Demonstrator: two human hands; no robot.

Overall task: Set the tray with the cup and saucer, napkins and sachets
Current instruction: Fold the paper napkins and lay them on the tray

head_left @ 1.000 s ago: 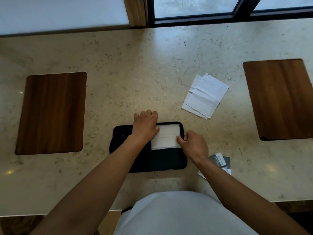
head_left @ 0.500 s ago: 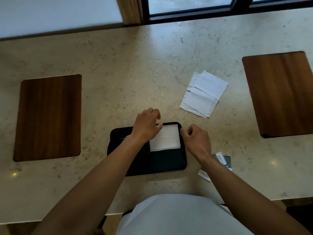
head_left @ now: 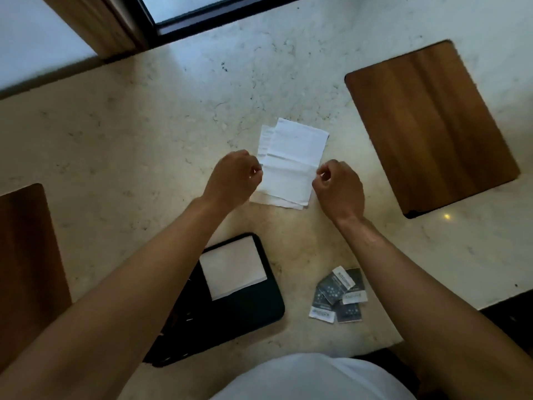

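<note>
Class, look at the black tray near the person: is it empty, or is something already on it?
Not empty. One folded white napkin lies flat in the black tray, at its far end; the sachets lie outside it on the counter.

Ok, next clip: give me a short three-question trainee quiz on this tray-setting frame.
1. True or false: a napkin already lies on the black tray.
2. Where are the sachets? A) on the tray B) on the counter, right of the tray C) on a wooden board
3. What lies between the left hand and the right hand?

Key: 1 true; 2 B; 3 the loose napkins on the counter.
</note>
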